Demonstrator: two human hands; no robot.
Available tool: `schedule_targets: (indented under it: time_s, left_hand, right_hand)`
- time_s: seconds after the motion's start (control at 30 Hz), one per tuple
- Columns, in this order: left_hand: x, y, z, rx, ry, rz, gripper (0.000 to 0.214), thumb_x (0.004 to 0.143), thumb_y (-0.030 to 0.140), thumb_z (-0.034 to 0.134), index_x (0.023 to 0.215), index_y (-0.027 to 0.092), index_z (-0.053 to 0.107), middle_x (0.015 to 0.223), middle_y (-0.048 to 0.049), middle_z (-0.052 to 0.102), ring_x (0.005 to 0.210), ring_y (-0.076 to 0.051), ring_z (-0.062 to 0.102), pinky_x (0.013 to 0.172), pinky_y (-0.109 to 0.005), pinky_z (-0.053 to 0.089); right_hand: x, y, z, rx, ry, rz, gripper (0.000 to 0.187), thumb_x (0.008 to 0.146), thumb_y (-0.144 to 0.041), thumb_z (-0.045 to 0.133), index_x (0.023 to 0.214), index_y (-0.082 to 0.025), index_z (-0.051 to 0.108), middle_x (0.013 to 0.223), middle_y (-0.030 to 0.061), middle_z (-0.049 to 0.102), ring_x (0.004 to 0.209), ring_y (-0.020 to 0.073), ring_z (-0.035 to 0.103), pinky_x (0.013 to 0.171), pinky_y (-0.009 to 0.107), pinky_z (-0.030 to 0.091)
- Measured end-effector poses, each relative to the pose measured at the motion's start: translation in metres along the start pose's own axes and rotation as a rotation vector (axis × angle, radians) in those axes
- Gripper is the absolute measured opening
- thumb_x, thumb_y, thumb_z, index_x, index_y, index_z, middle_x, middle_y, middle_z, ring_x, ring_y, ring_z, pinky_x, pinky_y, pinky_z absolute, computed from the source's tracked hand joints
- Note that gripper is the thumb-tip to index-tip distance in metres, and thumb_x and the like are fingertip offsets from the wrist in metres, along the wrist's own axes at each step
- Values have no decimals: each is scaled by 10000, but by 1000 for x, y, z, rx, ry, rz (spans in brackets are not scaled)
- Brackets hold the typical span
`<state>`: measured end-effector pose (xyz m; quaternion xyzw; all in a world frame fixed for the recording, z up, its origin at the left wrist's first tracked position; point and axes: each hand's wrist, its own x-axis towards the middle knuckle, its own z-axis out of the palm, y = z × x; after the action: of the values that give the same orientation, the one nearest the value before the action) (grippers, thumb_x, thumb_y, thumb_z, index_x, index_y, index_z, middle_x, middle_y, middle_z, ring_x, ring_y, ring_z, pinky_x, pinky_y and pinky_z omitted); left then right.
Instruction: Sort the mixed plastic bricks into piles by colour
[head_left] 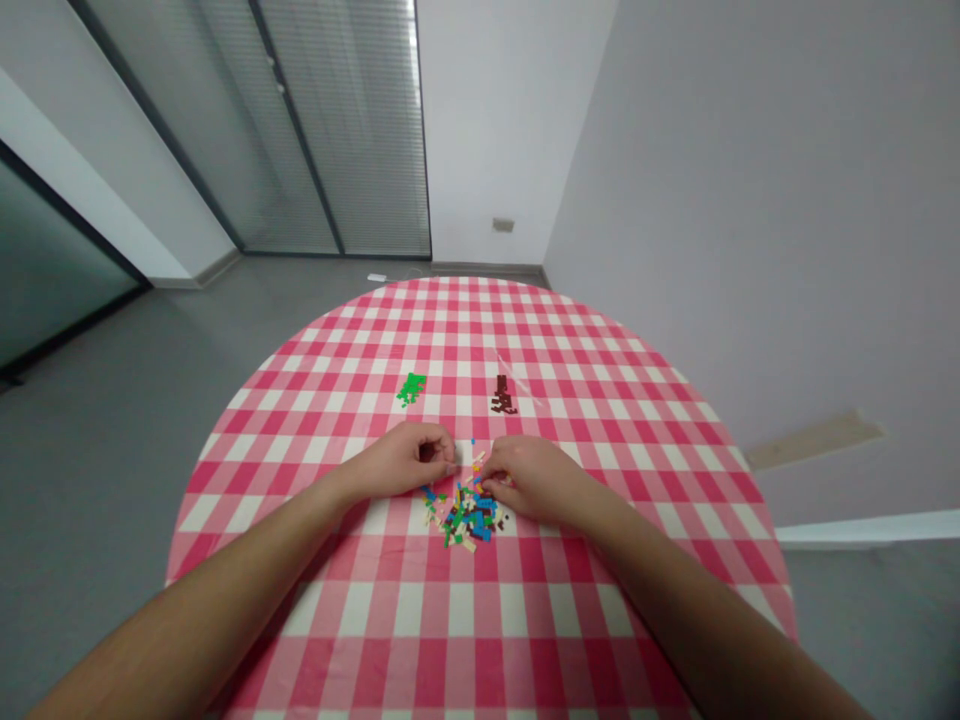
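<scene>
A mixed pile of small toy building bricks (474,516) in blue, green, cream, brown and yellow lies between my hands. At its upper left edge is my left hand (405,460), thumb and index finger brought together in a pinch; whatever the fingertips hold is too small to make out. My right hand (536,478) reaches into the pile's upper right side with fingers bent and closed. What is between those fingertips is hidden. Beyond my left hand sits a cluster of green bricks (412,387), and beyond my right hand a group of dark brown bricks (502,396).
Everything rests on a round table with a red-and-white checked tablecloth (465,620). A clear, shiny strip (523,380) lies near the brown bricks. A wall (750,220) stands to the right, and glass partitions (345,130) are at the back left.
</scene>
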<state>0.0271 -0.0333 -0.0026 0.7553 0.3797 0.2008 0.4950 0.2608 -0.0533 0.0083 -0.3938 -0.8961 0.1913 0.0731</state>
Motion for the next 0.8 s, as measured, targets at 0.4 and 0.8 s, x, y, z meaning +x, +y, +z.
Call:
schedule_targets:
  time_s: [0.4,0.8]
  left_hand:
    - [0,0,0,-9,-5,-1,85,820,226,601,779,152,608,685,-2,604,610,-109,528,588,-231,425]
    - [0,-1,-1,-27,-19,7,91,834,242,611,795,159,616,731,-24,643,656,-129,571,623,-254,451]
  right_hand:
    - [-1,-3,-2,19,-39,-20,107,801,-165,612,801,-190,716,839,51,708,767,175,622,644,261,414]
    - [6,30,-7,154,490,378,155,797,-227,600,837,-207,749,799,37,744,694,170,654,661,270,476]
